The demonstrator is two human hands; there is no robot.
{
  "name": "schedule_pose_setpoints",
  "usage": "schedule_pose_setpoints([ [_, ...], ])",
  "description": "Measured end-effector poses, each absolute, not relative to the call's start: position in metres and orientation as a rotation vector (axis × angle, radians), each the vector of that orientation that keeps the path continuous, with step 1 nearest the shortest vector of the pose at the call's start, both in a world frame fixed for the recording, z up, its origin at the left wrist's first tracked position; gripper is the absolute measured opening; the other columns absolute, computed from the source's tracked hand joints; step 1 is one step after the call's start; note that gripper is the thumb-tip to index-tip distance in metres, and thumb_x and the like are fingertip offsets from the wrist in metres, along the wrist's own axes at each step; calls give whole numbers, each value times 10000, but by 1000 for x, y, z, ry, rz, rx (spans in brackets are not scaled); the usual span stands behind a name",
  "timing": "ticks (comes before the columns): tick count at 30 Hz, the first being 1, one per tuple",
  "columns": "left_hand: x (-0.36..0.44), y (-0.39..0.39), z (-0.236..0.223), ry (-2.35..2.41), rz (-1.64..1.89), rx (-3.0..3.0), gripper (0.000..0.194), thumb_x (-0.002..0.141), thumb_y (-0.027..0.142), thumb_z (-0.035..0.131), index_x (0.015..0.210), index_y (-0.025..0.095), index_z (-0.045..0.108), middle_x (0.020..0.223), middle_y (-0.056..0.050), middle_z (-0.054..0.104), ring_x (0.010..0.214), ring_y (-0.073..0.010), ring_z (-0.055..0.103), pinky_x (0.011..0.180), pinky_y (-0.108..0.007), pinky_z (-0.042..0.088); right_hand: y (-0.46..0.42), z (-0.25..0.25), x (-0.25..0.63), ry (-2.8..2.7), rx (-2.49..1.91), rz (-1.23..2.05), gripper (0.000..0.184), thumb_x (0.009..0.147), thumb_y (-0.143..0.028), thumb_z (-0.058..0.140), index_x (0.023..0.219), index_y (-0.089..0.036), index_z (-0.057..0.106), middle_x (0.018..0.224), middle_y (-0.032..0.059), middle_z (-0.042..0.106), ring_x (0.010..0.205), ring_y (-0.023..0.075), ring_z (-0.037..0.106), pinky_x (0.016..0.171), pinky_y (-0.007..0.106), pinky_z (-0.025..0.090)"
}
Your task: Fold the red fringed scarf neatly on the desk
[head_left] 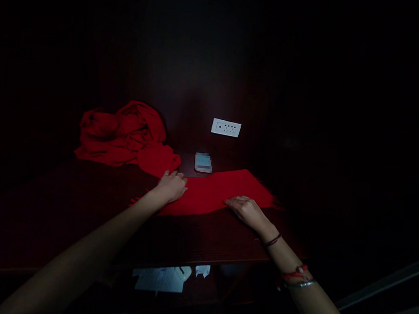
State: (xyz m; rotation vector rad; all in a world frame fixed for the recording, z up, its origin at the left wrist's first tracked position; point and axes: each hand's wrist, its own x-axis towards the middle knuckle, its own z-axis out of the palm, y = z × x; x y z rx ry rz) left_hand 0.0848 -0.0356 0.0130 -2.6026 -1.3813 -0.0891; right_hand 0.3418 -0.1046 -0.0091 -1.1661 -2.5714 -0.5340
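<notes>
A red cloth strip with fringed ends, like a folded scarf (210,190), lies spread across the dark wooden surface. On its left part rests my left hand (173,187), fingers spread and slightly bent over the cloth. My right hand (246,210) lies at the near edge, toward the right, its fingers stretched out over the fabric. The fingertips of both hands touch the cloth, and neither hand lifts it. A crumpled heap of red cloth (119,132) sits to the left, beside the strip's left end; the dim light hides whether the two are joined.
Behind the strip lies a small, light-blue blurred object (203,162). A white socket plate (225,127) is set in the dark back wall. Beneath the front edge of the wooden surface (86,258), papers (160,279) and a crumpled white piece (202,271) show.
</notes>
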Motion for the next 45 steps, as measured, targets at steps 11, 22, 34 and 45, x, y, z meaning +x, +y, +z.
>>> schedule_pose_setpoints([
  [11, 80, -24, -5, -1457, 272, -2956, 472, 834, 503, 179, 1283, 356, 166, 1377, -13, 97, 1240, -281, 64, 934, -539, 87, -106, -9, 339, -2597, -1160, -534, 190, 847, -205, 374, 863, -168, 560, 795, 56, 603, 795, 131, 534, 706, 246, 374],
  [22, 143, -18, -9, -649, -39, -3190, 460, 862, 407, 196, 1303, 289, 135, 1378, 10, 118, 1249, -175, 78, 979, -409, 156, -105, -10, 339, -2576, -1151, -484, 170, 836, -198, 394, 874, -176, 559, 806, 50, 607, 788, 121, 533, 711, 241, 371],
  [34, 129, 29, -13, -1067, -296, -2817, 501, 864, 397, 194, 1303, 157, 192, 1367, -102, 139, 1248, -202, 80, 983, -407, 130, -105, -10, 337, -2590, -1158, -512, 174, 840, -190, 384, 868, -179, 556, 765, 49, 604, 766, 127, 534, 690, 240, 372],
  [45, 106, 21, -22, -884, -255, -3003, 441, 873, 396, 207, 1279, 227, 239, 1371, -49, 160, 1247, -148, 96, 991, -356, 135, -101, -12, 341, -2507, -1197, -462, 191, 841, -186, 372, 903, -166, 552, 824, 64, 607, 821, 139, 536, 724, 250, 397],
])
